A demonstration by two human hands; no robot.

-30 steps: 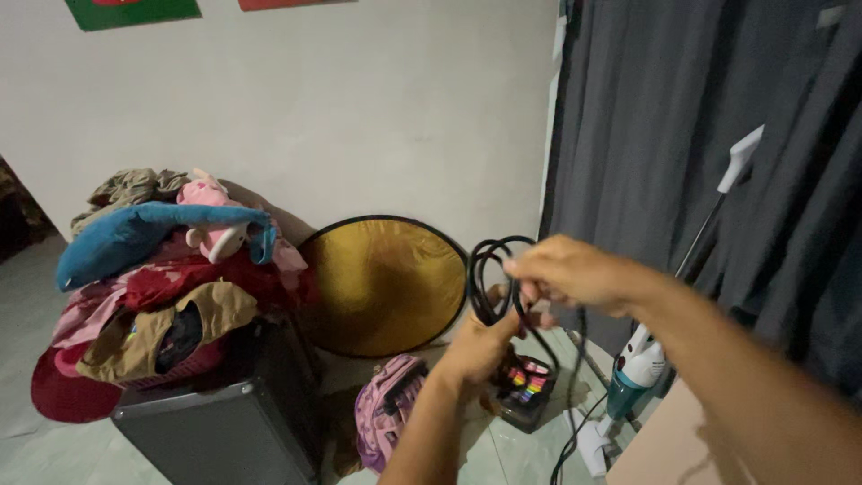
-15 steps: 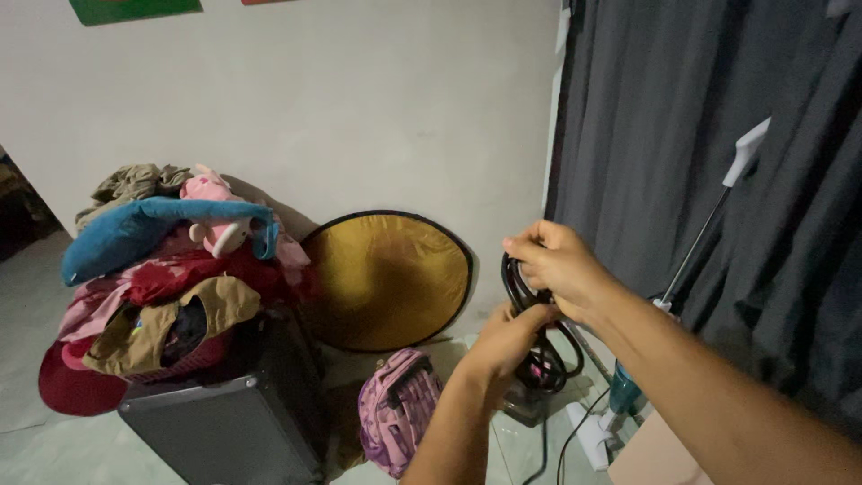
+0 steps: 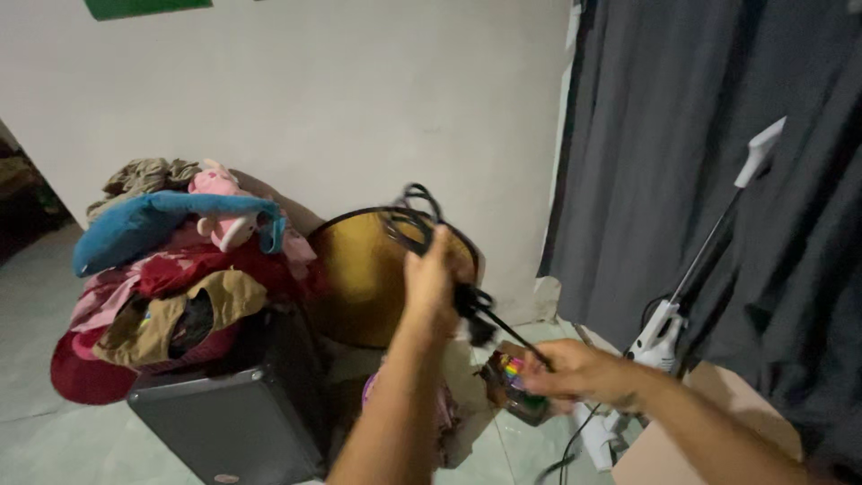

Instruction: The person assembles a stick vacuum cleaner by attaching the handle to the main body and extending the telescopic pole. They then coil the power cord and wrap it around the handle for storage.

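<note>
Left hand (image 3: pixel 429 274) is gripping coiled black cord (image 3: pixel 415 218) mid-frame | right hand (image 3: pixel 575 373) is pinching its tail, lower right | step: winding; next loop likely needs slack.

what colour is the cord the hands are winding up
Black. The cord, looped in the left hand and pulled by the right hand, shows best in the head view.

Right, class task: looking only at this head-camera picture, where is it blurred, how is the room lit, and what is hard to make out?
Head view: the right hand and the cable it pulls are smeared by motion; the left hand gripping the coil is softer than the sharp pile of clothes; light is dim and flat, no glare; the dark curtain loses detail in shadow.
</note>
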